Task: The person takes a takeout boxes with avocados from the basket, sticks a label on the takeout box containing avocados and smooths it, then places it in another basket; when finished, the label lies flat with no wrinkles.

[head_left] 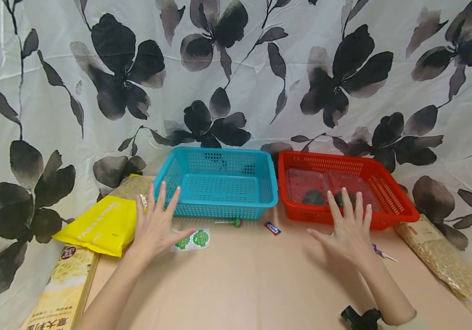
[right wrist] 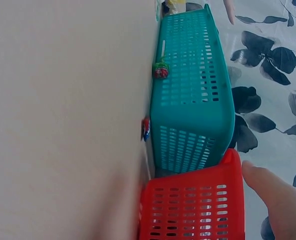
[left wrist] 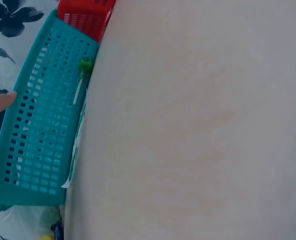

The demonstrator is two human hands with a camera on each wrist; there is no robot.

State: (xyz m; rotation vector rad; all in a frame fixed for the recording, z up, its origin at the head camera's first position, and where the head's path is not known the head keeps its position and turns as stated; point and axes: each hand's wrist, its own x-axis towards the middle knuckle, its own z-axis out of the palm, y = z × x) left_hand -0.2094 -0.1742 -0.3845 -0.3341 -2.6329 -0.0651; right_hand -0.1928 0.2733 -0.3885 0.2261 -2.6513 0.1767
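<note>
My left hand (head_left: 156, 225) and right hand (head_left: 349, 233) are empty, fingers splayed; beyond, the turquoise basket (head_left: 227, 211), lengthwise across mid-frame, lies nearer my left, the red basket (head_left: 306, 211), right of centre, nearer my right.

Upright blue basket (head_left: 219, 211), red basket (head_left: 306, 212) beside it

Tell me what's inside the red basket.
The red basket holds clear plastic packaging with two dark shapes, too unclear to name. The right hand partly covers one shape, and the basket's front wall hides whatever lies low behind it.
</note>
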